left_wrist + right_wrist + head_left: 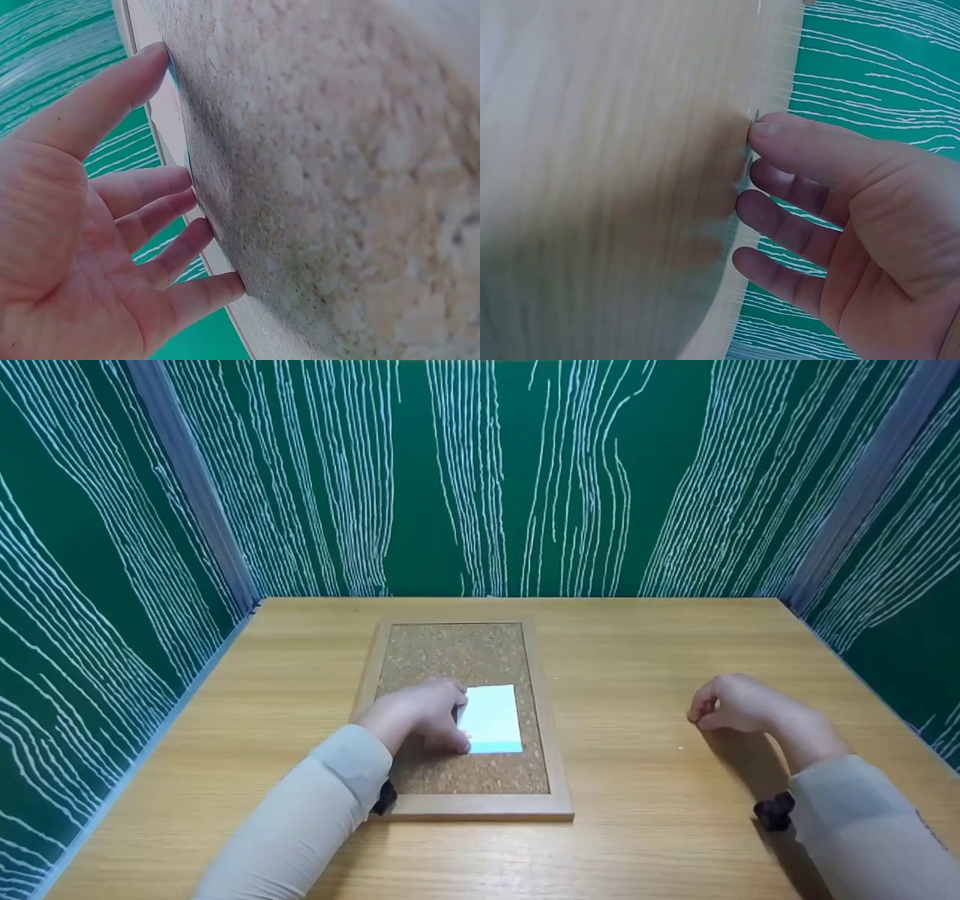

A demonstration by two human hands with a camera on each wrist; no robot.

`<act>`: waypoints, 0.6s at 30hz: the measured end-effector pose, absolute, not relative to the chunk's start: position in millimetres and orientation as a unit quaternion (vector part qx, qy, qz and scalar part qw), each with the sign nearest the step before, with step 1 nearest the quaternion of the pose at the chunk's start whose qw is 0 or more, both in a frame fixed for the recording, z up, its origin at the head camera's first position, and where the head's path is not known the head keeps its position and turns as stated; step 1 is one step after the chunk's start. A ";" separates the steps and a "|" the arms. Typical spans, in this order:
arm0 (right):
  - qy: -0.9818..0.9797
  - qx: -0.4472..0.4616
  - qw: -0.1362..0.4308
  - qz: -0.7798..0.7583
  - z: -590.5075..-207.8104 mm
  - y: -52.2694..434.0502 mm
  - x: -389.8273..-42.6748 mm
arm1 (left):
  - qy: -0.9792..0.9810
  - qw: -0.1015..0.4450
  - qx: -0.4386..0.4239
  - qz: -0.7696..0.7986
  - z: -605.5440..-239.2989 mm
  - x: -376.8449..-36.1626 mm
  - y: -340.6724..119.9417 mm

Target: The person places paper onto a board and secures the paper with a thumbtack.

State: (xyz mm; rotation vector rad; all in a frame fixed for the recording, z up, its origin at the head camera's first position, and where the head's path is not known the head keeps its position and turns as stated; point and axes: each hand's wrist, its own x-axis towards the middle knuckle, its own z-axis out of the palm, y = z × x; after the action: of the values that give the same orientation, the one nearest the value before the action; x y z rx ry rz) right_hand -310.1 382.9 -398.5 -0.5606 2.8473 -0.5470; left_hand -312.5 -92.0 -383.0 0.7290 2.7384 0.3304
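Observation:
A cork board (pixel 457 652) in a light wooden frame lies on the table. On it rests a square white sheet of paper (pixel 491 716), with a pale teal strip along its near edge. My left hand (pixel 424 712) lies over the paper's left side, thumb and fingers spread. In the left wrist view, the left fingertips (pixel 184 176) touch the paper and the cork. Right of the board, my right hand (pixel 739 705) reaches down to the table with bent fingers. Its thumb (pixel 780 139) is at the tabletop; whether anything small is between the fingertips cannot be made out.
The wooden table (pixel 622 817) extends around the board. A tiny white speck (pixel 680 748) lies near my right hand. Green walls (pixel 555 472) with white wavy lines enclose the back and both sides. Each wrist carries a small black camera (pixel 774 811).

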 end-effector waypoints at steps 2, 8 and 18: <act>0.960 -0.187 0.097 -0.184 -398.5 382.7 -310.6 | 0.951 0.145 0.248 0.118 -383.4 -312.2 -92.2; 0.961 -0.171 0.119 -0.183 -397.3 384.1 -311.3 | 0.951 0.148 0.237 0.130 -383.2 -311.0 -92.2; 0.962 -0.148 0.134 -0.184 -395.0 385.9 -312.1 | 0.952 0.150 0.228 0.138 -383.7 -311.3 -92.4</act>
State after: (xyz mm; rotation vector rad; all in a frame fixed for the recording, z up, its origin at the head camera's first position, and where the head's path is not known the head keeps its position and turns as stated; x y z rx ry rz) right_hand -312.1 385.9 -395.0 -0.4285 2.7897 -0.5331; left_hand -311.3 -92.4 -383.7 0.6554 2.7341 0.3973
